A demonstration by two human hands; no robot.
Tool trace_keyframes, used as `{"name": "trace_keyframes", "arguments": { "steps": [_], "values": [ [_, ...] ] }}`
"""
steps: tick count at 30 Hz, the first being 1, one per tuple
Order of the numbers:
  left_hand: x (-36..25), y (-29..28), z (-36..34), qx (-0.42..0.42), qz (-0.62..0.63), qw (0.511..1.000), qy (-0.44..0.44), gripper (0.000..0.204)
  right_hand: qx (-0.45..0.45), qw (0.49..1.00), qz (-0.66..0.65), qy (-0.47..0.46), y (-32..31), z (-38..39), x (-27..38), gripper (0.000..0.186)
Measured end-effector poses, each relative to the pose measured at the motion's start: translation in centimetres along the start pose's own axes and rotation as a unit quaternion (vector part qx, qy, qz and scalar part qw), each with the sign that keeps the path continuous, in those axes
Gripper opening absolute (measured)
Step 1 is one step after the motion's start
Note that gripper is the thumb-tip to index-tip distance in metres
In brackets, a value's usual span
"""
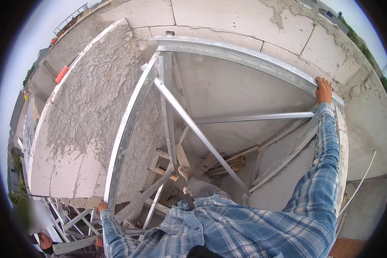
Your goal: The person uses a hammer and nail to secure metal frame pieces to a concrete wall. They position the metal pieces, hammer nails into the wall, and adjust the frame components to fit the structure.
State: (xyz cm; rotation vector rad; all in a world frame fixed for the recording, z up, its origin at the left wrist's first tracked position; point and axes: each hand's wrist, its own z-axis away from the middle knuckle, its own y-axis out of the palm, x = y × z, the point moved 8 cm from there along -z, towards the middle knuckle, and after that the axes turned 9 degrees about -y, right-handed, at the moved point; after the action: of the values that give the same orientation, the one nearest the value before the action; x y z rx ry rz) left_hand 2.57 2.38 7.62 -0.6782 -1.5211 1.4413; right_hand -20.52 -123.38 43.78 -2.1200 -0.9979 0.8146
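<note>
A silvery metal truss frame lies in front of me across the wall tops. Near the right end of its far channel beam [241, 53], my right hand [324, 90] is closed with the fingers wrapped over the edge. Lower on the left, my left hand [102, 206] is closed on the edge of the long left beam [127, 114], its fingers only partly showing. A thin diagonal brace [202, 135] runs from the upper left corner down toward my body. Another slim metal bar [253, 117] crosses to the right beam.
A block wall [228, 15] curves along the far side; a mortar-smeared wall [94, 86] stands left. Below, my foot [185, 172] stands among timber pieces [232, 165]. At lower left, another person's hand [45, 241] is beside a metal bar [75, 245]. A pale rod [361, 182] leans right.
</note>
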Motion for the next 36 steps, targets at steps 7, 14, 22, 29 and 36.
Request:
{"name": "trace_keyframes", "arguments": {
  "steps": [7,14,22,29,36],
  "values": [
    [5.0,1.6,1.1,-0.047,0.021,0.998,-0.02,0.029,-0.006,1.0,-0.006,-0.017,4.1,-0.9,4.7,0.036],
    [4.2,1.9,2.0,0.062,0.034,0.993,-0.095,0.032,-0.015,1.0,-0.013,0.005,3.1,-2.4,8.4,0.036],
    [-0.2,-0.5,2.3,0.063,-0.003,0.994,-0.092,0.034,0.002,0.999,0.003,0.045,0.5,-1.5,2.1,0.038],
    [5.5,1.1,1.3,0.006,0.056,0.998,-0.032,0.042,-0.044,0.986,-0.16,0.011,-3.5,-2.8,7.7,0.021],
    [2.2,-3.2,9.2,0.07,0.219,0.935,-0.271,0.057,0.193,0.941,-0.258,-0.104,3.7,5.8,18.0,0.049]
  ]
}}
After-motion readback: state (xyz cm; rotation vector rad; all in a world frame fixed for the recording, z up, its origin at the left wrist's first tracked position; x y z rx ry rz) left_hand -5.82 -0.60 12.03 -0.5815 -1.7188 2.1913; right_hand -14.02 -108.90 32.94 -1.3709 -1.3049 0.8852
